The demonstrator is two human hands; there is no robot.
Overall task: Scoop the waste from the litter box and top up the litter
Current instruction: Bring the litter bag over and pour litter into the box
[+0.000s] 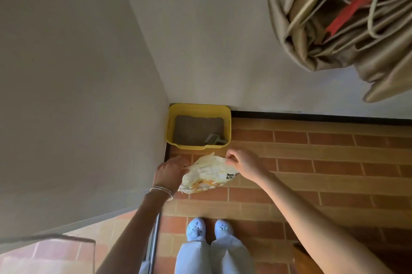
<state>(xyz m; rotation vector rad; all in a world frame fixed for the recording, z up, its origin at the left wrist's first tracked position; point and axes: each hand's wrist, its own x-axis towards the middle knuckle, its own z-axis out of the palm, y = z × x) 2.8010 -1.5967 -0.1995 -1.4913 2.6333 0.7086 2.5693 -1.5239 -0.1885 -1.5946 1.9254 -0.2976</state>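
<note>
Brick floor [312, 162] | bag [207, 173] stretched left-to-right | left hand [171, 170], right hand [242, 162]: fingers [230, 159] pinch its ends | litter box [198, 107] beyond

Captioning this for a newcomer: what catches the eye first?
A yellow litter box sits in the wall corner, a grey scoop lying in its litter. Nearer, the left hand and right hand hold a crumpled white and yellow bag between them above the brick floor.

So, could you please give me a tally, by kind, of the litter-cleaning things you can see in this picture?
Litter box: 1
Scoop: 1
Bag: 1
Total: 3
</note>
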